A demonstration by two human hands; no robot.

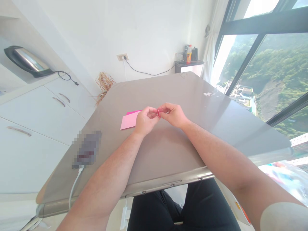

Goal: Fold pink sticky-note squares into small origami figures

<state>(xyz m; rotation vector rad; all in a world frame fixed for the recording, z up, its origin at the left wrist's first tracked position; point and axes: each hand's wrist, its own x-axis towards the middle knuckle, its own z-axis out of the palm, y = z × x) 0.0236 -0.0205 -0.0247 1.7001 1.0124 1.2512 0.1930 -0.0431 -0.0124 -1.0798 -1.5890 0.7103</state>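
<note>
Both of my hands meet over the middle of the grey table (168, 150). My left hand (145, 121) and my right hand (173, 115) pinch a small folded pink paper piece (158, 113) between their fingertips, fingers curled. Just left of my left hand lie pink paper sheets (128, 121) flat on the table, a lighter one on top of a brighter one.
A blurred-out phone (87, 149) with a white cable lies at the table's near left. White cabinets (36, 128) stand to the left, with a kettle (26, 61) on a shelf. A small stand with bottles (189, 54) is at the back. Large windows are on the right.
</note>
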